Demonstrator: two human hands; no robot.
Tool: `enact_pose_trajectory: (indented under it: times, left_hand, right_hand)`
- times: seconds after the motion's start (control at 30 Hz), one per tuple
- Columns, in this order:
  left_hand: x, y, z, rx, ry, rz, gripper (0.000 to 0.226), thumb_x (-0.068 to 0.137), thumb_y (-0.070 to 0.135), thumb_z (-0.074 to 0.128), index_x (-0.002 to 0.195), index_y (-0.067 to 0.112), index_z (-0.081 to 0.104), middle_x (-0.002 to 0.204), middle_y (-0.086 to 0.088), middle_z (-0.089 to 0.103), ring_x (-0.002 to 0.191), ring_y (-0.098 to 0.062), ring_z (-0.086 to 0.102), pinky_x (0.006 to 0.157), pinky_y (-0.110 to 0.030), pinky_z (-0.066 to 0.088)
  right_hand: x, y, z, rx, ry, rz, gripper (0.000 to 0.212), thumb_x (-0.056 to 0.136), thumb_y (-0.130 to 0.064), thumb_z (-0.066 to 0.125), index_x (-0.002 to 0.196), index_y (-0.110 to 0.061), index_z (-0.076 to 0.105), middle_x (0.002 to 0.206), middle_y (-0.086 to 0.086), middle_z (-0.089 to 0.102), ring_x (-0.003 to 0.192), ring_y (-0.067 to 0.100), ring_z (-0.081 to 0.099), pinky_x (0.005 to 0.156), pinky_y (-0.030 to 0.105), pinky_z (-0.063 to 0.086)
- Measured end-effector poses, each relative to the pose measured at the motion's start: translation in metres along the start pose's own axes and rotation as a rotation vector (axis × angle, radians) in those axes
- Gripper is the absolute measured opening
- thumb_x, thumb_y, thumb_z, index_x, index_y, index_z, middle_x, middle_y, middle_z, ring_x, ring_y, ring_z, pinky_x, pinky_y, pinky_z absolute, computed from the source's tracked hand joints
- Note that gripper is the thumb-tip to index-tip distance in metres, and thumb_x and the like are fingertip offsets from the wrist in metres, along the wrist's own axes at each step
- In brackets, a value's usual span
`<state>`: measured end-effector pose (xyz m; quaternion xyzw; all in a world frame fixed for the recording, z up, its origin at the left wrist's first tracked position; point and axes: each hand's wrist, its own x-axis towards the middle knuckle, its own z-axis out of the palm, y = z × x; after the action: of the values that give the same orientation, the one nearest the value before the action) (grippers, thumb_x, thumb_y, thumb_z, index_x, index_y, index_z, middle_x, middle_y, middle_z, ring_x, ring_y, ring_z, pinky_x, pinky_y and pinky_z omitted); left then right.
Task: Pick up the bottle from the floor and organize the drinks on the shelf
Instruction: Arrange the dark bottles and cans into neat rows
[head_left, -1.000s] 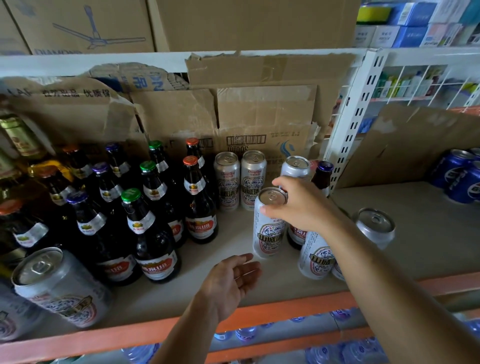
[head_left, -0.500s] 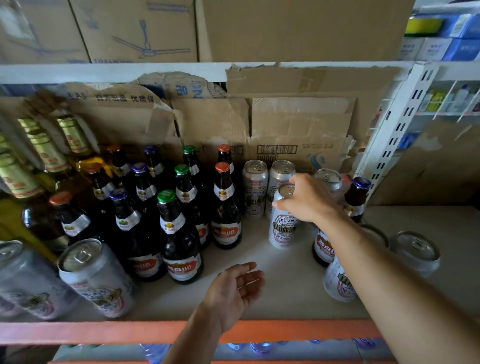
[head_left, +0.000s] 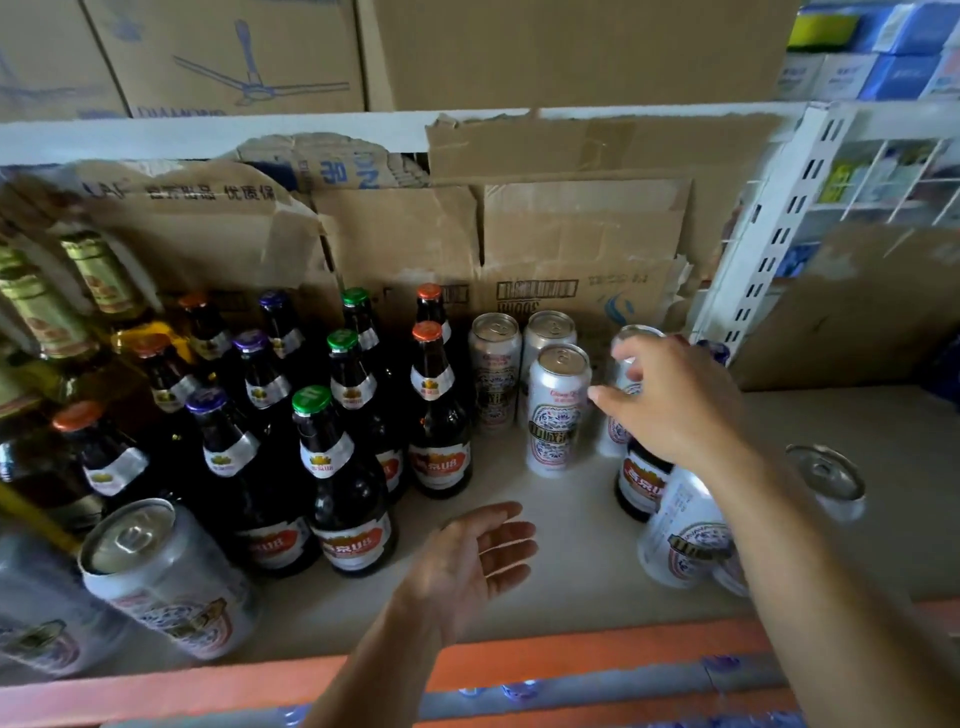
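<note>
Right hand (head_left: 675, 410): fingers loosely spread, gripping nothing, thumb tip just beside front can (head_left: 558, 410). Left hand (head_left: 467, 561): open, palm up, over shelf (head_left: 571, 582). Dark bottle (head_left: 641, 486) stands behind right wrist, among cans. Glass likely heavy, fragile, smooth; better to take by neck.
</note>
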<state>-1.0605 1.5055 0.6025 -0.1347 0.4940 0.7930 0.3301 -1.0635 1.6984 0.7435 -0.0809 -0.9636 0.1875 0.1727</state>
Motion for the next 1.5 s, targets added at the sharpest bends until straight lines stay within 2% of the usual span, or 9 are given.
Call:
enact_pose_trajectory:
  times: [0.17, 0.27, 0.43, 0.53, 0.67, 0.83, 1.07, 1.27, 1.5]
  left_hand:
    - [0.007, -0.009, 0.043, 0.32, -0.112, 0.038, 0.016, 0.081, 0.01, 0.063, 0.093, 0.015, 0.071, 0.071, -0.001, 0.064, 0.05, -0.01, 0.053, 0.05, -0.022, 0.045]
    - [0.012, -0.02, 0.069, 0.598, -0.26, 0.169, 0.04, 0.065, 0.02, 0.072, 0.103, 0.028, 0.063, 0.081, 0.007, 0.061, 0.06, -0.003, 0.057, 0.053, -0.019, 0.045]
    - [0.019, -0.039, 0.099, 0.998, -0.233, 0.592, 0.057, 0.054, 0.041, 0.084, 0.1, 0.042, 0.051, 0.096, 0.026, 0.06, 0.085, 0.014, 0.054, 0.069, 0.001, 0.039]
    - [0.025, -0.048, 0.108, 0.976, -0.201, 0.783, 0.059, 0.051, 0.041, 0.084, 0.098, 0.043, 0.05, 0.095, 0.042, 0.058, 0.088, 0.025, 0.052, 0.069, 0.005, 0.037]
    - [0.036, -0.06, 0.117, 0.976, -0.063, 0.728, 0.073, 0.053, 0.046, 0.083, 0.117, 0.025, 0.052, 0.106, 0.012, 0.063, 0.096, -0.004, 0.06, 0.083, -0.024, 0.05]
    - [0.032, -0.059, 0.118, 0.959, -0.037, 0.764, 0.066, 0.056, 0.052, 0.077, 0.111, 0.021, 0.056, 0.088, 0.015, 0.062, 0.08, 0.009, 0.057, 0.066, 0.0, 0.038]
    - [0.027, -0.046, 0.087, 0.907, 0.024, 0.723, 0.048, 0.057, 0.04, 0.082, 0.098, 0.027, 0.06, 0.084, 0.014, 0.067, 0.079, 0.007, 0.06, 0.066, -0.018, 0.05]
    - [0.032, -0.023, 0.053, 0.878, 0.229, 0.719, 0.039, 0.057, 0.038, 0.081, 0.085, 0.035, 0.055, 0.075, 0.022, 0.064, 0.075, 0.017, 0.056, 0.055, -0.002, 0.039]
    - [0.041, -0.012, 0.043, 0.926, 0.351, 0.707, 0.043, 0.056, 0.051, 0.072, 0.09, 0.032, 0.055, 0.075, 0.018, 0.061, 0.068, 0.013, 0.056, 0.051, -0.003, 0.037]
  right_hand:
    - [-0.038, 0.023, -0.035, -0.034, 0.002, 0.109, 0.033, 0.081, -0.04, 0.071, 0.106, -0.019, 0.066, 0.1, 0.005, 0.072, 0.095, 0.027, 0.064, 0.075, 0.036, 0.05]
    - [-0.055, 0.036, -0.046, 0.029, 0.1, 0.144, 0.028, 0.082, -0.038, 0.071, 0.103, -0.019, 0.068, 0.095, 0.0, 0.071, 0.089, 0.022, 0.065, 0.075, 0.037, 0.052]
    - [-0.073, 0.058, -0.054, 0.041, 0.248, 0.227, 0.021, 0.084, -0.031, 0.069, 0.1, -0.018, 0.069, 0.1, 0.001, 0.072, 0.092, 0.023, 0.066, 0.071, 0.03, 0.046]
    - [-0.08, 0.07, -0.051, 0.041, 0.252, 0.284, 0.025, 0.086, -0.029, 0.068, 0.107, -0.018, 0.068, 0.109, 0.003, 0.071, 0.1, 0.023, 0.063, 0.074, 0.024, 0.035]
    - [-0.086, 0.08, -0.043, 0.073, 0.219, 0.345, 0.031, 0.086, -0.029, 0.067, 0.115, -0.02, 0.064, 0.116, 0.005, 0.066, 0.108, 0.025, 0.058, 0.077, 0.024, 0.032]
    - [-0.084, 0.085, -0.032, 0.084, 0.222, 0.333, 0.031, 0.086, -0.026, 0.066, 0.116, -0.018, 0.063, 0.118, 0.004, 0.064, 0.111, 0.025, 0.056, 0.08, 0.024, 0.033]
    - [-0.063, 0.078, -0.016, 0.135, 0.29, 0.239, 0.025, 0.084, -0.021, 0.067, 0.107, -0.014, 0.065, 0.078, 0.003, 0.057, 0.086, 0.033, 0.06, 0.071, 0.027, 0.036]
    - [-0.036, 0.072, 0.002, 0.2, 0.295, 0.147, 0.041, 0.082, -0.023, 0.067, 0.121, -0.016, 0.058, 0.117, 0.006, 0.065, 0.109, 0.026, 0.059, 0.082, 0.031, 0.042]
    - [-0.008, 0.064, 0.002, 0.228, 0.26, 0.156, 0.058, 0.085, -0.038, 0.067, 0.135, -0.019, 0.045, 0.12, 0.008, 0.064, 0.106, 0.03, 0.061, 0.082, 0.029, 0.041]
